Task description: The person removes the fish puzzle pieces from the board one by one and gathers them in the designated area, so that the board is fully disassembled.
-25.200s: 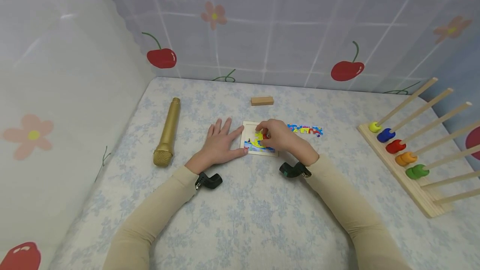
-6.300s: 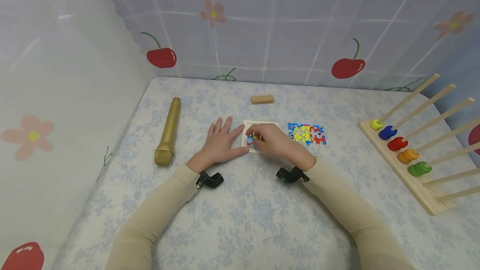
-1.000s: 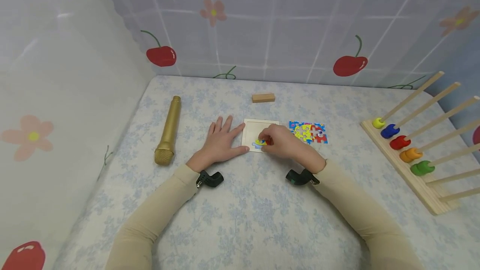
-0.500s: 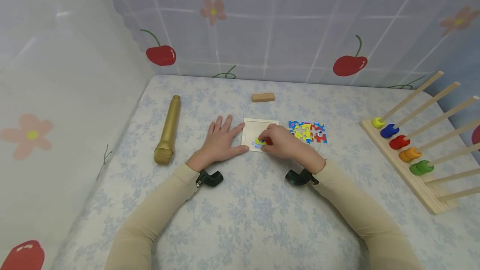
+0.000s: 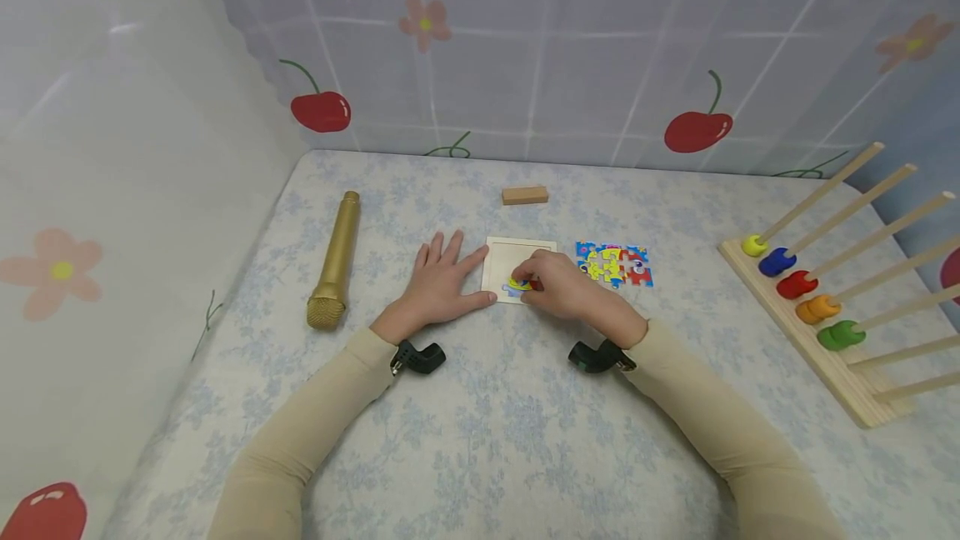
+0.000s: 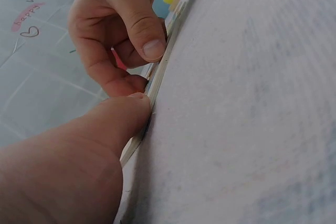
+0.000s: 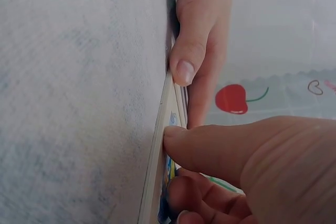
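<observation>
A small pale wooden puzzle tray (image 5: 517,250) lies on the table in the head view. My left hand (image 5: 442,286) rests flat with spread fingers, its thumb and index finger touching the tray's left edge. Over the tray's lower right bends my right hand (image 5: 561,283), fingers curled, pinching what looks like a jigsaw piece with red on it; the hand partly hides it. Blue and yellow jigsaw pieces (image 5: 512,290) show beside its fingertips. To the right lies a joined block of jigsaw pieces (image 5: 613,265). In the right wrist view the right thumb (image 7: 176,135) touches the tray's edge.
A gold microphone (image 5: 335,261) lies at the left. Behind the tray is a small wooden block (image 5: 525,196). On the right stands a wooden peg rack (image 5: 817,332) with coloured beads and slanting rods. A patterned curtain (image 5: 495,65) closes off the back.
Since the oldest frame, the tray holds fewer pieces and the joined block at the right has grown from one row to more. Over the last second, the hands have barely moved.
</observation>
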Demonstrator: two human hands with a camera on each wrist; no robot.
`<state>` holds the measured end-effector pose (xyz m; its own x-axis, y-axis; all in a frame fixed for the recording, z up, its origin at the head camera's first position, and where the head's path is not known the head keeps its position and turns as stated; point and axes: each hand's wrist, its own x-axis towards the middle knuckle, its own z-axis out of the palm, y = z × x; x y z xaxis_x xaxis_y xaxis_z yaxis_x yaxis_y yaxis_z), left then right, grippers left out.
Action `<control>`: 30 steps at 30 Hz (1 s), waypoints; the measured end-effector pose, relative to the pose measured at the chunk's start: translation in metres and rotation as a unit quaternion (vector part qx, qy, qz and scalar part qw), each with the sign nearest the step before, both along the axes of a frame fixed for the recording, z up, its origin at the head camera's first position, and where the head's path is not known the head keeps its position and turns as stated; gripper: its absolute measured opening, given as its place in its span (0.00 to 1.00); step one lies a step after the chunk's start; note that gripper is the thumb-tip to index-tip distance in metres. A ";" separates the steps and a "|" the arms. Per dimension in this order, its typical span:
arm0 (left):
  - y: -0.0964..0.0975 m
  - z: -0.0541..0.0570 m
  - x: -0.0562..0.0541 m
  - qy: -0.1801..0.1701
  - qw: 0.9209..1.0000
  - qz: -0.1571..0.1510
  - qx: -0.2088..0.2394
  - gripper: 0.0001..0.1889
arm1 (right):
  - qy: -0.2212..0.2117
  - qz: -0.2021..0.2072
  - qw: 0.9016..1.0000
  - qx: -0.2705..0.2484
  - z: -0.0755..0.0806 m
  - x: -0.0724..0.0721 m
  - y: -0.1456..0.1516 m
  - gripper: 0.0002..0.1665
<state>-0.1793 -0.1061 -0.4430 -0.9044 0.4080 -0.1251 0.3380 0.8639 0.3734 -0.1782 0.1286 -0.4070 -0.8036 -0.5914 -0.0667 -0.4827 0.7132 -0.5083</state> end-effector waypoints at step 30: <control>-0.001 -0.003 -0.002 -0.003 1.000 0.003 -0.003 0.44 | 0.003 0.002 0.999 -0.039 -0.005 -0.002 0.005 0.17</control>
